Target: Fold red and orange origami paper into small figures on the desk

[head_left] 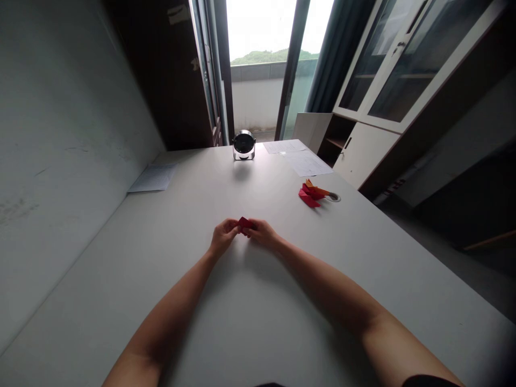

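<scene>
A small piece of folded red paper (244,222) is held between my two hands over the middle of the white table. My left hand (224,234) pinches its left edge between thumb and fingers. On the other side, my right hand (261,232) grips the paper's right edge, and the fingertips of both hands nearly meet below it. Part of the paper is hidden behind my fingers. To the right and farther back lie folded red paper pieces (309,195), with an orange folded paper piece (318,189) against them.
The white table (193,333) runs along a wall on the left. A small round black fan-like device (244,144) stands at the far edge. Paper sheets (308,163) lie at the back right, another sheet (153,178) at the left. Beside the orange paper is a round table grommet (334,197).
</scene>
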`<state>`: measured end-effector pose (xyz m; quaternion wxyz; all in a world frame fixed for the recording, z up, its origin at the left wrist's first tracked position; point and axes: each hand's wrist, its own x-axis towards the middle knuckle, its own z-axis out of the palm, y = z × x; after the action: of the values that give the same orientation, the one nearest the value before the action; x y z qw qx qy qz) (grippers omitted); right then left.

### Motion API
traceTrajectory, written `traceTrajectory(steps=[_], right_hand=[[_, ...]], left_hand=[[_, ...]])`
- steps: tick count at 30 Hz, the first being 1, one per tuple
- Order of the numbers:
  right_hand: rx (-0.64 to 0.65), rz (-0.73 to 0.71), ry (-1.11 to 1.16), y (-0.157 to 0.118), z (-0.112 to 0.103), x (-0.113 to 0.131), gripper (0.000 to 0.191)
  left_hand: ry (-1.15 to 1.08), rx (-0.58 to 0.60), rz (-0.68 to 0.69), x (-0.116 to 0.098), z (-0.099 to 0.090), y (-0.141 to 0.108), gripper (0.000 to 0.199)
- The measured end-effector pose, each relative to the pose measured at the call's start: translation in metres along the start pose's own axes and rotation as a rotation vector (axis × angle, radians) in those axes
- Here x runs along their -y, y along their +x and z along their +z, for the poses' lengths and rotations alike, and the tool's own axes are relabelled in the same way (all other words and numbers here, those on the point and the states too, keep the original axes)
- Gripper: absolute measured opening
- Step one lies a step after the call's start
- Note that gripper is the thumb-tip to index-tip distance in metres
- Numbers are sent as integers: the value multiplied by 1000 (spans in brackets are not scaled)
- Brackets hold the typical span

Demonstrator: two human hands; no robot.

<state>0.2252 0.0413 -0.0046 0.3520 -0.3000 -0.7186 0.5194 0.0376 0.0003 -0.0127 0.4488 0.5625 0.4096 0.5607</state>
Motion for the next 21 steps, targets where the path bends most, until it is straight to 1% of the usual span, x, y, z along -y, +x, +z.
traceTrajectory(steps=[4,9,12,16,21], right_hand=[[36,-3,-52,-3,0,2,24],[20,24,-167,-4,0,-1,26],[23,5,-258,-4,2,-2,28],[40,-44,-354,-5,5,0,29],[8,-88,-381,-6,4,4,39]], left_hand=[[94,7,-18,0,-1,-2,25],[191,-59,18,-1,-4,-1,24],[243,-81,46,-4,-4,-1,23],[331,-74,94,-10,-3,-2,21],[355,-76,122,-14,-2,-3,24]])
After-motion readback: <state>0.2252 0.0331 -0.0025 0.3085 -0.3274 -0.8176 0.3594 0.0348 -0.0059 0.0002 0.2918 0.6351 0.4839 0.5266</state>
